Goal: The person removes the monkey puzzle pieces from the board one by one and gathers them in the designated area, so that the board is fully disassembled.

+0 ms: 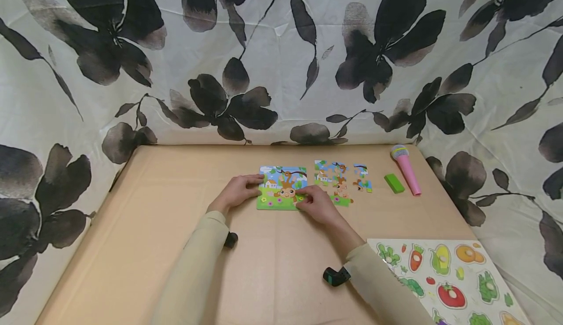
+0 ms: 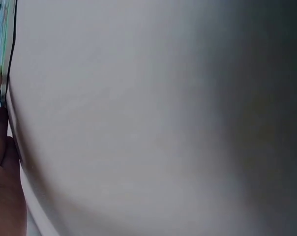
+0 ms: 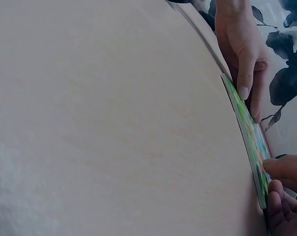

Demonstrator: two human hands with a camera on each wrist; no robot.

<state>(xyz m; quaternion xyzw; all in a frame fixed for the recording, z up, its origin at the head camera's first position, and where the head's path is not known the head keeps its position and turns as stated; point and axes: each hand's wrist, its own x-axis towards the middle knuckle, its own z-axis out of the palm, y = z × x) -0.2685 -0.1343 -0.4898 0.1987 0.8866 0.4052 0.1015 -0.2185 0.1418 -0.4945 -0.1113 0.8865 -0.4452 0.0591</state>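
A square picture puzzle board (image 1: 281, 203) lies flat on the table, showing a cartoon monkey hanging from a branch above green grass. At its left edge my left hand (image 1: 239, 191) touches it with fairly straight thumb and fingers. My right hand (image 1: 318, 204) has bent fingers at the lower right edge, pinching there with fingertips on the printed surface. Whether a loose piece is under those fingertips is hidden. Seen edge-on in the right wrist view, the board (image 3: 247, 130) lies between both hands. The left wrist view catches only part of the left hand (image 2: 3, 182).
Beside the board lie loose puzzle pieces (image 1: 338, 167), some partly behind my right hand, with more pieces (image 1: 361, 171) farther right. A green block (image 1: 394, 183) and a pink toy microphone (image 1: 408, 171) lie beyond. A vegetable picture sheet (image 1: 440, 278) covers the table's near right.
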